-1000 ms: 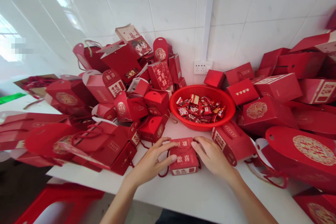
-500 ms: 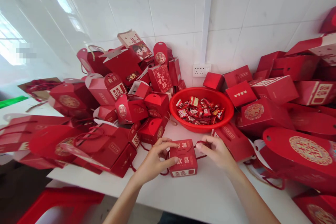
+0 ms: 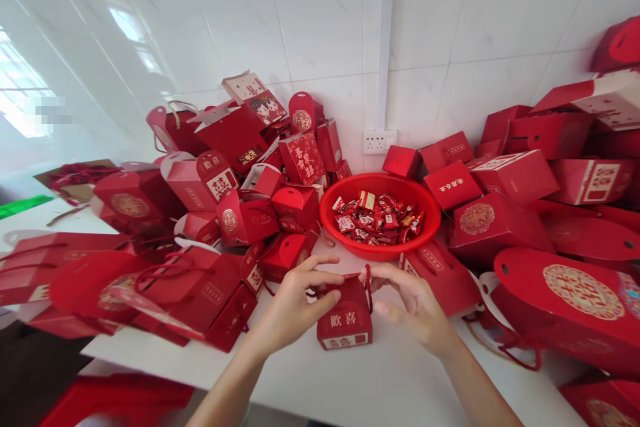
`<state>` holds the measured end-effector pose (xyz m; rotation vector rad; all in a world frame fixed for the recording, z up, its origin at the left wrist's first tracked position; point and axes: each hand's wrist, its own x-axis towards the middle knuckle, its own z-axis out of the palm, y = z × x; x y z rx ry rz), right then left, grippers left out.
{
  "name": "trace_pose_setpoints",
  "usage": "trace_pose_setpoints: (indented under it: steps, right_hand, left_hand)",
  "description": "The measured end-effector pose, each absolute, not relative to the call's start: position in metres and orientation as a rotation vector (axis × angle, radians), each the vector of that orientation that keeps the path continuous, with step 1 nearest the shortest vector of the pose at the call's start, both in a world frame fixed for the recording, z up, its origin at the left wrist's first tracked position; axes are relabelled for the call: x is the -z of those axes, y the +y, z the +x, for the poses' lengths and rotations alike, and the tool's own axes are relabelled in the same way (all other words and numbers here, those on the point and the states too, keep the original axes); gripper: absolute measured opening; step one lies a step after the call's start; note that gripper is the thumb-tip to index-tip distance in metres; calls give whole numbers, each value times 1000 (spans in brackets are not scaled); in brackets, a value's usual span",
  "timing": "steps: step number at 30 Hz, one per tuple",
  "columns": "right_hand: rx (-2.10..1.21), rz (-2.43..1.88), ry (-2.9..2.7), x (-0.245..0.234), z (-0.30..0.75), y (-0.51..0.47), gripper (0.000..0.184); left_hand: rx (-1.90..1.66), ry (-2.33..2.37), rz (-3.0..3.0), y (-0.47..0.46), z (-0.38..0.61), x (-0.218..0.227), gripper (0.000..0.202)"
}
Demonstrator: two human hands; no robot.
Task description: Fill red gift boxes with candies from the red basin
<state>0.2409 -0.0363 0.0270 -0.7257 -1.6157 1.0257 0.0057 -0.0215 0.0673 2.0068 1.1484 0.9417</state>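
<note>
A small red gift box (image 3: 345, 323) with gold characters stands on the white table (image 3: 380, 380) in front of me. My left hand (image 3: 293, 307) curls over its top left corner, fingers bent onto the lid. My right hand (image 3: 410, 303) is at the top right, thumb and forefinger pinching the box's red cord handle (image 3: 369, 280) and holding it up above the lid. Just behind the box sits a red basin (image 3: 380, 250) with several wrapped candies (image 3: 377, 217) in it.
Piles of red gift boxes and bags (image 3: 210, 213) crowd the table's left, and larger ones (image 3: 525, 213) the right. A white tiled wall with a socket (image 3: 379, 141) stands behind. A red stool or crate (image 3: 115, 400) is below the table's front edge at left.
My right hand left the box's top edge, took the red cord and lifted it above the lid. My left hand stayed on the box's left corner. The view tilted slightly down.
</note>
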Motion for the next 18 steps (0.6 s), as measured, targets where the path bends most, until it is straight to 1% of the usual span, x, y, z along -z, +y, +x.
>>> trace_pose_setpoints:
  steps: [5, 8, 14, 18]
  right_hand:
    - [-907, -707, -1644, -26, 240, -37, 36]
    - [-859, -710, -1641, -26, 239, -38, 36]
    - [-722, -779, -1700, -27, 235, -38, 35]
    - [-637, -820, -1744, -25, 233, -37, 39]
  left_hand:
    - [-1106, 903, 1779, -25, 14, -84, 13]
    - [-1168, 819, 1618, -25, 17, -87, 12]
    - [-1163, 845, 1579, -23, 30, -68, 19]
    - [-1265, 913, 1796, -26, 40, -53, 10]
